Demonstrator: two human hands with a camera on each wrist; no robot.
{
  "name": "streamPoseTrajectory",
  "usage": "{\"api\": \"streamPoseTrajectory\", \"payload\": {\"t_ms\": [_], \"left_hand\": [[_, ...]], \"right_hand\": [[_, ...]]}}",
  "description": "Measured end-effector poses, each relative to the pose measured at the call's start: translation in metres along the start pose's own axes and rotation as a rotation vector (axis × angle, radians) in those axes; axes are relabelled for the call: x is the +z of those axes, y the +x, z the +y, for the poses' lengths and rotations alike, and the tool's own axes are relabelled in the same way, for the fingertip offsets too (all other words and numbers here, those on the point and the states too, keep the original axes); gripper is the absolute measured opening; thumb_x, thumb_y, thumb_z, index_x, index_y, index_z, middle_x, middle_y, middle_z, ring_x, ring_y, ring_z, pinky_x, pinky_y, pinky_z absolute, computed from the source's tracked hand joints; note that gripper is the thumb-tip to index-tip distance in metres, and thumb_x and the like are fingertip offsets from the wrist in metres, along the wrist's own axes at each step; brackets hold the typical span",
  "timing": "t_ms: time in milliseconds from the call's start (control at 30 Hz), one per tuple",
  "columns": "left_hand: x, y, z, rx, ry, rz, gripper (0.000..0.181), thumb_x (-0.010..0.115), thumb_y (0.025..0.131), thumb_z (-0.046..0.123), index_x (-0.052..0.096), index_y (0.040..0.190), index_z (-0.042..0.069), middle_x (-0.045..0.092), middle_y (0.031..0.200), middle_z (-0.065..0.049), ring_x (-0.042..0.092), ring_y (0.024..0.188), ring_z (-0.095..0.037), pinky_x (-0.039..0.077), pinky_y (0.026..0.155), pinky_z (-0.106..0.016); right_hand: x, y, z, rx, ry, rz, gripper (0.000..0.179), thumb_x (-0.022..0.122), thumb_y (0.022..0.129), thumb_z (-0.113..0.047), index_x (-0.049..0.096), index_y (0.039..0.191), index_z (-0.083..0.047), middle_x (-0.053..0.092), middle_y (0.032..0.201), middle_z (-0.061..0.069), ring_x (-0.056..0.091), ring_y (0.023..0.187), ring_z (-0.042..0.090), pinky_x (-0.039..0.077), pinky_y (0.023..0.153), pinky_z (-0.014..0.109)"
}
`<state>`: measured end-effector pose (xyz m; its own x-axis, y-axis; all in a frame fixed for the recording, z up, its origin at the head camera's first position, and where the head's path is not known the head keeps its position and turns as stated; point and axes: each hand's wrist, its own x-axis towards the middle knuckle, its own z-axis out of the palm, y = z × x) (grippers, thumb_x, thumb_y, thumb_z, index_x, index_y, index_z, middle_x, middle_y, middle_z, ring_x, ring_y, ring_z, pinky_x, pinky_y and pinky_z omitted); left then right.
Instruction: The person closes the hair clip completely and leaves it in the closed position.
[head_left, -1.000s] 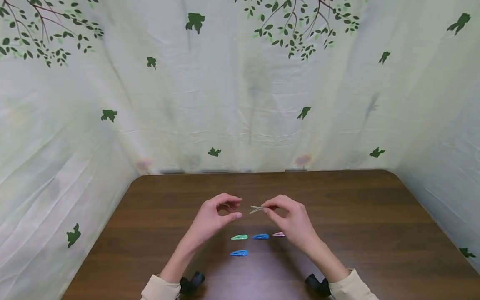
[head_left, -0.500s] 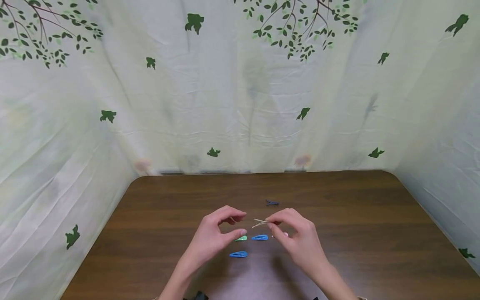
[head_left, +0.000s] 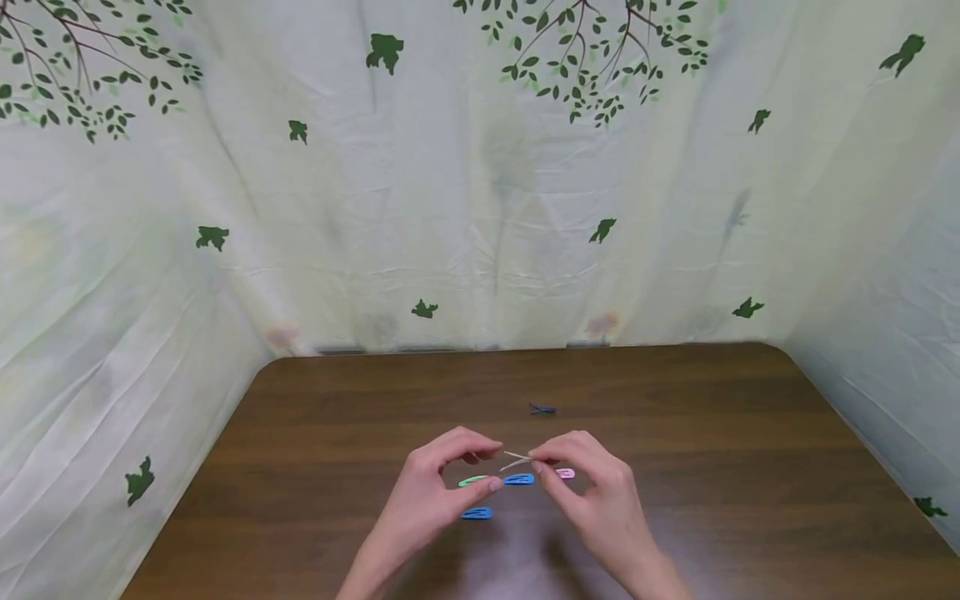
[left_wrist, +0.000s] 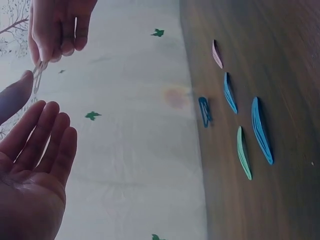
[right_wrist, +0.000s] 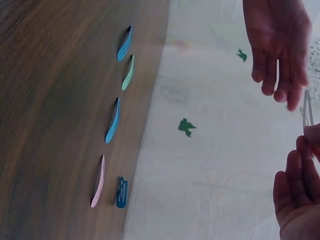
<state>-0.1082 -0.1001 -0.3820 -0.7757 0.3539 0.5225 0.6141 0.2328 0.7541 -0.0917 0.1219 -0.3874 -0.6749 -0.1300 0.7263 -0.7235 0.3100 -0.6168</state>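
My right hand [head_left: 596, 487] pinches a pale snap hair clip [head_left: 517, 455] by one end between thumb and index finger. The clip is sprung apart, its two prongs spreading toward my left hand [head_left: 438, 479]. That hand holds nothing; its thumb and fingers are spread on either side of the prong tips, close to them. In the left wrist view, the pale clip [left_wrist: 37, 80] hangs from the right fingertips beside the left thumb [left_wrist: 17, 97]. Both hands are above the table, over a row of hair clips: green [head_left: 471, 481], blue [head_left: 519, 479] and pink [head_left: 566, 473].
Nearer to me lies another blue hair clip [head_left: 477, 513], partly covered by the left hand. Farther back on the brown wooden table [head_left: 675, 417] rests a dark blue hair clip [head_left: 542, 409], sprung apart. A pale curtain [head_left: 480, 167] with leaf and bird prints surrounds the table.
Both hands have come down the view toward me, bringing the pale clip along. The left fingers are now closer to its prongs. The dark blue clip, hidden at first, has come into sight.
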Motion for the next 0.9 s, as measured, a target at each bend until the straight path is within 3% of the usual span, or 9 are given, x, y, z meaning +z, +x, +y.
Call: {"api": "streamPoseTrajectory", "payload": {"t_ms": [200, 367, 533, 767, 900], "left_hand": [[0.001, 0.001, 0.011, 0.030, -0.005, 0.022, 0.031, 0.082, 0.078, 0.005, 0.072, 0.107, 0.013, 0.069, 0.098, 0.003, 0.062, 0.091, -0.012, 0.052, 0.079, -0.029], [0.000, 0.000, 0.016, 0.010, -0.014, 0.020, 0.025, 0.080, 0.081, 0.005, 0.073, 0.103, 0.014, 0.069, 0.096, 0.002, 0.064, 0.089, -0.014, 0.051, 0.077, -0.027], [-0.005, 0.004, 0.037, 0.013, -0.023, 0.047, 0.019, 0.077, 0.081, -0.004, 0.074, 0.095, 0.009, 0.070, 0.092, 0.000, 0.064, 0.086, -0.015, 0.051, 0.076, -0.026], [0.002, 0.000, 0.011, 0.071, -0.006, 0.105, 0.020, 0.078, 0.080, -0.005, 0.075, 0.089, 0.013, 0.070, 0.085, 0.001, 0.064, 0.080, -0.012, 0.052, 0.074, -0.027], [0.004, -0.001, 0.009, 0.067, -0.023, 0.090, 0.018, 0.077, 0.082, -0.003, 0.074, 0.087, 0.014, 0.068, 0.081, 0.002, 0.062, 0.073, -0.010, 0.051, 0.066, -0.027]], "right_hand": [[0.003, -0.002, -0.002, -0.019, 0.034, -0.010, 0.031, 0.076, 0.080, 0.007, 0.073, 0.100, -0.016, 0.068, 0.093, -0.004, 0.061, 0.088, 0.012, 0.052, 0.074, 0.021], [0.006, -0.003, -0.001, -0.057, 0.052, -0.017, 0.029, 0.075, 0.082, 0.007, 0.073, 0.102, -0.014, 0.067, 0.094, -0.003, 0.061, 0.089, 0.013, 0.053, 0.075, 0.023], [0.010, -0.005, 0.000, -0.105, 0.033, -0.015, 0.031, 0.076, 0.080, 0.007, 0.073, 0.102, -0.014, 0.068, 0.094, -0.005, 0.060, 0.088, 0.012, 0.050, 0.077, 0.020], [0.013, -0.004, -0.002, -0.145, 0.037, 0.019, 0.031, 0.077, 0.077, 0.007, 0.073, 0.102, -0.011, 0.069, 0.093, -0.003, 0.062, 0.087, 0.013, 0.050, 0.077, 0.021], [0.011, 0.000, -0.010, -0.138, 0.063, 0.034, 0.034, 0.077, 0.074, 0.013, 0.073, 0.101, -0.009, 0.069, 0.090, 0.001, 0.062, 0.084, 0.015, 0.051, 0.075, 0.021]]}}
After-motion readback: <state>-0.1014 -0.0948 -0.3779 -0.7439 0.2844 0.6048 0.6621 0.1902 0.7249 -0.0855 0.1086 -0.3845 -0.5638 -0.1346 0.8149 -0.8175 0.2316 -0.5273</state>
